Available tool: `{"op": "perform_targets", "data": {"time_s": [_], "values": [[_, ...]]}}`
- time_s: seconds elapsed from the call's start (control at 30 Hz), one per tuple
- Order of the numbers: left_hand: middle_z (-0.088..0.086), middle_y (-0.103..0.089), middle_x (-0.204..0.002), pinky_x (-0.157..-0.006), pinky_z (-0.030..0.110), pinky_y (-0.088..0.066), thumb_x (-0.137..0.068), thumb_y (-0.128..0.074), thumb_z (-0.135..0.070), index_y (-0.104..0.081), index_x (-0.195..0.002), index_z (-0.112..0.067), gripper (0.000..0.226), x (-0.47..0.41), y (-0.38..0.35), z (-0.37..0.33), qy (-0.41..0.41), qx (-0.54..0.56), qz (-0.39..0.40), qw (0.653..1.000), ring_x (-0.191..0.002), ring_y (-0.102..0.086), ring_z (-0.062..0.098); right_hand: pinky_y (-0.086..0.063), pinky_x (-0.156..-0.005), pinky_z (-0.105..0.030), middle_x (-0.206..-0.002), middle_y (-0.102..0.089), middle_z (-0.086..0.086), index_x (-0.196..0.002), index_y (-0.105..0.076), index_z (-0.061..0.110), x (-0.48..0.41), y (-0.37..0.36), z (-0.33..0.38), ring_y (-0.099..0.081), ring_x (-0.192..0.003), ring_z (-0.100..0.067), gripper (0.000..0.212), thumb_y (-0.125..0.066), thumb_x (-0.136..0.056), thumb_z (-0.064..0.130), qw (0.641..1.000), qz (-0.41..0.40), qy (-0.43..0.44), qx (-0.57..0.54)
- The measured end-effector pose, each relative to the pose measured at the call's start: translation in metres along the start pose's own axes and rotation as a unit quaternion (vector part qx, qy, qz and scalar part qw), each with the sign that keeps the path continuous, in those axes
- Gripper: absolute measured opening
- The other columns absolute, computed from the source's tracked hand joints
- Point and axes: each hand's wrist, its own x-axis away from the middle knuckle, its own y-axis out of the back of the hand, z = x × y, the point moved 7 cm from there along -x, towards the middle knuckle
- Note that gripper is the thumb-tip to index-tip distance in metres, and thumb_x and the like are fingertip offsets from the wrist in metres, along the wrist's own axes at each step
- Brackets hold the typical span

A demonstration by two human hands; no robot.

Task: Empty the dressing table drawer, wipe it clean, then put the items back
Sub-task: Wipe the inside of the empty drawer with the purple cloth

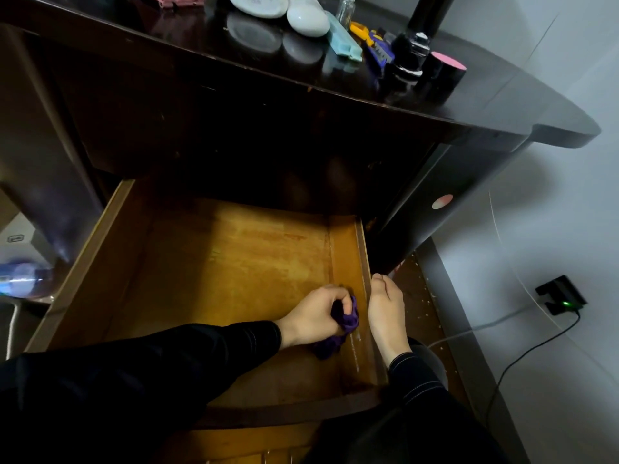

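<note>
Dark dressing table (pixel 502 105), one drawer (pixel 234 256) pulled out | left hand (pixel 311 316) gripped one purple cloth (pixel 348 321) by the right wall | right hand (pixel 385 313) curled over that rim

The wooden drawer (pixel 217 262) stands pulled open, showing its worn orange-brown floor, with a crumpled purple cloth (pixel 346 321) against its right wall near the front.

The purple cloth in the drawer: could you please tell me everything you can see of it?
The purple cloth looks like soft, dark violet fabric, crumpled into a bunch. The left hand grips it, fingers curled round its upper part; its lower end spills out beneath the wrist. It lies on the floor of the open wooden drawer, near the right wall.
</note>
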Motion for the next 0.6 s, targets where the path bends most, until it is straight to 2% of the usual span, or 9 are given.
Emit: {"op": "perform_targets", "data": {"time_s": [0.1,0.23,0.33,0.43,0.53,0.6], "values": [[-0.005,-0.058,-0.09,-0.081,0.019,-0.044,-0.069,-0.074,0.001,-0.059,-0.08,-0.023,0.031,0.001,0.004,-0.013,-0.034,0.04,-0.029,0.998,-0.087,-0.054,0.009,-0.046,-0.083,-0.036,-0.096,-0.066,-0.005,-0.107,-0.065,0.01,-0.001,0.001,0.001,-0.061,-0.094,-0.023,0.036,-0.036,-0.108,0.032,1.0,-0.001,0.004,-0.003],[-0.004,-0.058,-0.089,-0.083,0.022,-0.041,-0.071,-0.07,0.005,-0.059,-0.085,-0.012,0.025,0.006,-0.003,-0.003,-0.024,0.027,-0.004,0.999,-0.092,-0.052,0.015,-0.047,-0.081,-0.043,-0.086,-0.063,-0.004,-0.093,-0.062,0.013,0.0,0.001,0.001,-0.06,-0.085,-0.023,0.035,-0.036,-0.107,0.033,1.0,-0.002,0.002,-0.003],[0.0,-0.059,-0.095,-0.082,0.021,-0.043,-0.069,-0.071,0.01,-0.061,-0.089,-0.005,0.027,0.007,-0.008,0.007,0.022,0.006,0.039,0.999,-0.095,-0.054,0.017,-0.049,-0.093,-0.051,-0.098,-0.065,-0.01,-0.107,-0.064,0.009,0.001,0.0,0.003,-0.062,-0.096,-0.031,0.039,-0.035,-0.107,0.035,1.0,0.003,-0.001,0.006],[-0.001,-0.061,-0.092,-0.09,0.024,-0.044,-0.067,-0.075,0.007,-0.062,-0.084,-0.012,0.028,0.005,-0.004,-0.003,0.0,0.015,0.02,1.0,-0.095,-0.056,0.015,-0.048,-0.098,-0.051,-0.107,-0.067,-0.015,-0.115,-0.063,0.008,0.001,0.001,0.002,-0.062,-0.104,-0.032,0.039,-0.035,-0.108,0.034,1.0,0.001,-0.004,0.001],[-0.006,-0.058,-0.088,-0.081,0.019,-0.042,-0.065,-0.074,0.005,-0.06,-0.079,-0.021,0.033,0.007,-0.002,-0.01,-0.023,0.052,-0.014,0.998,-0.087,-0.053,0.007,-0.05,-0.095,-0.051,-0.1,-0.067,-0.011,-0.107,-0.064,0.009,0.001,0.001,0.003,-0.062,-0.099,-0.03,0.035,-0.036,-0.107,0.031,1.0,0.003,-0.005,0.002],[-0.006,-0.056,-0.089,-0.08,0.019,-0.041,-0.067,-0.073,0.005,-0.058,-0.081,-0.02,0.032,0.009,-0.005,-0.006,-0.019,0.047,-0.006,0.999,-0.088,-0.052,0.008,-0.05,-0.095,-0.052,-0.1,-0.066,-0.012,-0.106,-0.064,0.009,0.002,0.001,0.004,-0.062,-0.1,-0.034,0.036,-0.036,-0.107,0.031,1.0,0.003,-0.008,0.001]]}}
